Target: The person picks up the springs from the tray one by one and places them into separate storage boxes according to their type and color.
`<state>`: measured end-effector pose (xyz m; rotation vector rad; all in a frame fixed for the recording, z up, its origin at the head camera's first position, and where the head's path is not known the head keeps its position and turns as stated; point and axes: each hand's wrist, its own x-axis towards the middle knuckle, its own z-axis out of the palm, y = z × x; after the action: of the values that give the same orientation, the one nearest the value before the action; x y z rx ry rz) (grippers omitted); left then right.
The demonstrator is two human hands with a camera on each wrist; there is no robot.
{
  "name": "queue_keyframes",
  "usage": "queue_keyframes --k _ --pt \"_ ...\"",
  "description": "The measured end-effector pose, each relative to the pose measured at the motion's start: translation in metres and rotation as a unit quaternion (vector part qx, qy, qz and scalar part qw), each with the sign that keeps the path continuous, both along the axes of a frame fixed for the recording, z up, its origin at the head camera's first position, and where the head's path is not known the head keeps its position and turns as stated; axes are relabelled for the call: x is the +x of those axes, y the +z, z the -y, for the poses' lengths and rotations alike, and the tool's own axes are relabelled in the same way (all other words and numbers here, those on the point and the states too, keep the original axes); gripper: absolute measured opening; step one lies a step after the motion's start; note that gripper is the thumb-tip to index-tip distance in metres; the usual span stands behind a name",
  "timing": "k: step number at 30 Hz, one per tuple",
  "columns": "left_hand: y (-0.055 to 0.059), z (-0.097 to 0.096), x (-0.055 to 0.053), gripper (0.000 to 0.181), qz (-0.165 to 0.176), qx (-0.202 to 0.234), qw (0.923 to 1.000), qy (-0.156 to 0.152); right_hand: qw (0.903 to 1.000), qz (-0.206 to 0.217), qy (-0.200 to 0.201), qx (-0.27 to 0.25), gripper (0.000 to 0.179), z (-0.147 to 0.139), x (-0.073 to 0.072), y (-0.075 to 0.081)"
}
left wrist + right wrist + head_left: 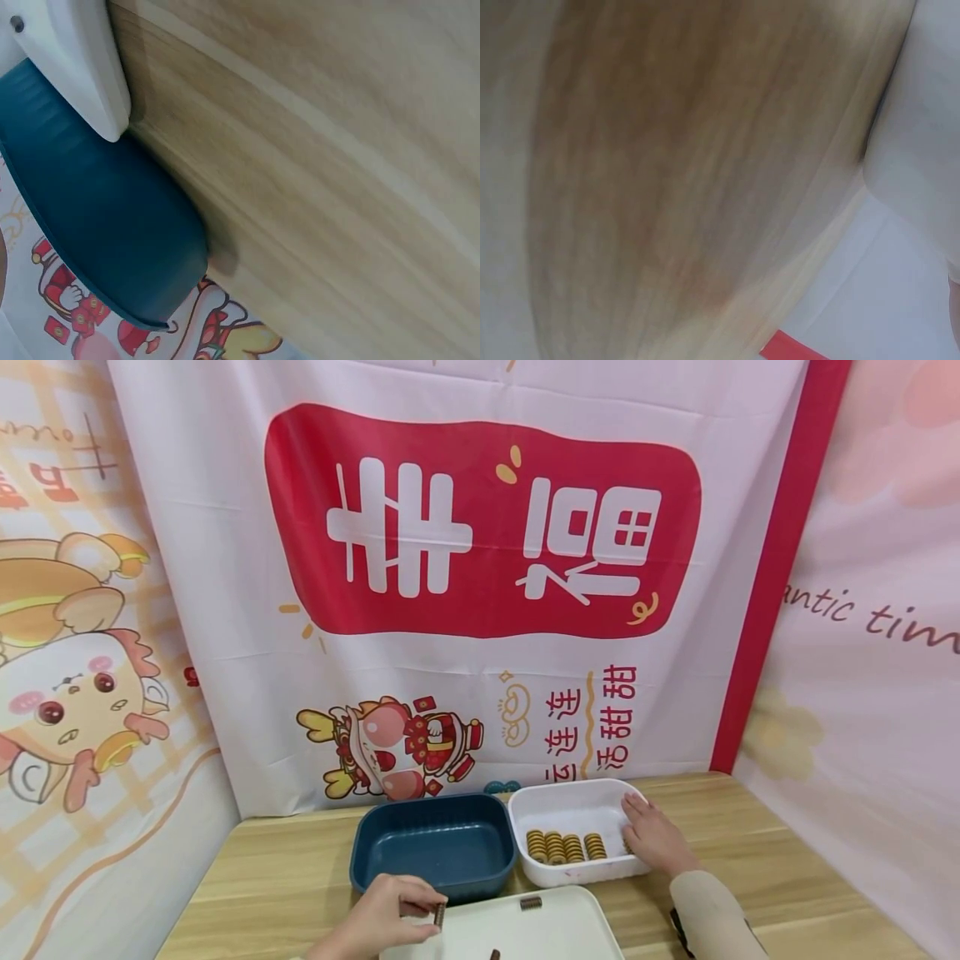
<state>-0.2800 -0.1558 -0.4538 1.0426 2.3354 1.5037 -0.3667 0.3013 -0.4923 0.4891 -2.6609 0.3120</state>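
My left hand [390,914] pinches a small dark brown ridged piece [439,916] between thumb and fingertips, above the cream tray [585,935]. Another dark ridged piece [531,903] lies near the tray's far edge, and part of a third brown piece [495,955] shows at the bottom of the view. My right hand [660,837] reaches over the right rim of the white bin [573,875]. A sliver of brown shows below its fingers; I cannot tell whether they grip it. Several golden-brown ridged stacks [554,848] stand along the bin's near side.
Left of the white bin is a dark blue bin [431,847], with its bare floor visible. Both bins stand on a wood-grain table [262,868], behind the tray. A printed cloth [480,652] hangs at the table's back edge, with more cloth at both sides.
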Motion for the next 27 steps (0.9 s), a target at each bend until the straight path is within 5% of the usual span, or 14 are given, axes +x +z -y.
queue_keyframes --k 7,16,27 --pt "0.0033 -0.0018 0.0008 0.032 0.091 0.074 0.9916 0.055 1.0 0.003 -0.002 0.001 0.043 0.0001 0.0012 0.0011" --pt "0.0042 -0.0024 -0.0031 0.044 0.124 0.179 0.9743 0.058 1.0 0.002 -0.001 0.001 0.043 0.0022 0.0028 0.0036" --pt "0.0098 -0.0041 -0.0044 0.042 0.202 0.206 0.9514 0.107 1.0 -0.007 -0.003 0.001 0.043 0.0018 0.001 0.002"
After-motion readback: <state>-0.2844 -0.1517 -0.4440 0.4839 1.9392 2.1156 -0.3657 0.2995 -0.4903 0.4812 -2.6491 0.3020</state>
